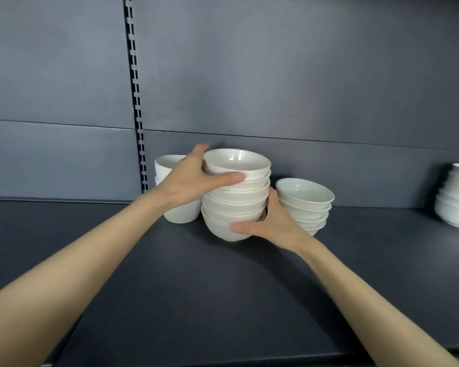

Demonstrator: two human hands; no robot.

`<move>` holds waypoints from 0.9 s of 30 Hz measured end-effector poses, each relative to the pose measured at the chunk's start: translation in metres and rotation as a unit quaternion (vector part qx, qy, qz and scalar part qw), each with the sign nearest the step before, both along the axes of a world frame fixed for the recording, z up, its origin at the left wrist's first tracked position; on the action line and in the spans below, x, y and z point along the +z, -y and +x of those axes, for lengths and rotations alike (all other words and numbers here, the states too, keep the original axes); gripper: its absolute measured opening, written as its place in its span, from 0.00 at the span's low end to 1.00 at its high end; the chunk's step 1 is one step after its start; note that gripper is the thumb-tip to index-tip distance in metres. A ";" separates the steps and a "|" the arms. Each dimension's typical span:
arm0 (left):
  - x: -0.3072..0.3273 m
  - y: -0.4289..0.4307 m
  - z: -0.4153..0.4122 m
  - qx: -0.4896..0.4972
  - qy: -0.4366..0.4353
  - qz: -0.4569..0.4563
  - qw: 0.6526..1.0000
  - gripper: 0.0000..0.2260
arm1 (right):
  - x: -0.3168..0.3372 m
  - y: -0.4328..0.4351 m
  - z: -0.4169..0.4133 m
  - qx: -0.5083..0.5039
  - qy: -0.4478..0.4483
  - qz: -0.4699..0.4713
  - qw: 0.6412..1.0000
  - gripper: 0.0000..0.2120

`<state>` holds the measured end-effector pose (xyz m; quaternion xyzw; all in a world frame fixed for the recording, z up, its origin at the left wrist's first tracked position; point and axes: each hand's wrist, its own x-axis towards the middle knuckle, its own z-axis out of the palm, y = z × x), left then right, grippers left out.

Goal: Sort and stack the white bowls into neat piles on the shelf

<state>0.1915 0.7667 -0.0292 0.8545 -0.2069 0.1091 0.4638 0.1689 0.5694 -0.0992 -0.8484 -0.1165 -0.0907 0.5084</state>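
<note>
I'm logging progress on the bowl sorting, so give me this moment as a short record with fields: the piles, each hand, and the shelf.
middle pile: tallest in view, top bowl sits tilted
left hand: grips the top bowl's rim, thumb in front
right hand: holds the middle pile near its base
left pile: partly hidden behind the left hand
right pile: shorter, just right of the middle pile
far pile: apart at the right edge, blurred
shelf: dark, bare in front

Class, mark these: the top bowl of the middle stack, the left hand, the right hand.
top bowl (pixel 237 161): head view, inner wall.
left hand (pixel 188 178): head view, back of hand.
right hand (pixel 276 221): head view, back of hand.
</note>
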 end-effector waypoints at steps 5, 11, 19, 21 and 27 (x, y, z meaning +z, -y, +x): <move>-0.014 0.008 -0.024 0.075 0.090 -0.011 0.993 0.48 | -0.008 0.002 0.002 0.029 -0.003 0.014 0.999 0.47; -0.024 0.005 -0.038 0.109 0.046 -0.067 0.991 0.44 | -0.010 0.003 0.003 0.034 -0.030 0.024 0.999 0.38; -0.022 0.013 -0.044 0.029 -0.051 -0.134 0.989 0.25 | -0.005 0.009 -0.012 0.060 -0.045 0.039 0.996 0.28; -0.023 0.014 -0.046 -0.007 -0.064 -0.149 0.987 0.20 | -0.005 0.011 -0.014 0.065 -0.053 0.039 0.996 0.34; -0.030 0.013 -0.047 -0.079 -0.086 -0.176 0.977 0.18 | 0.000 0.012 -0.021 0.130 -0.061 0.054 0.988 0.27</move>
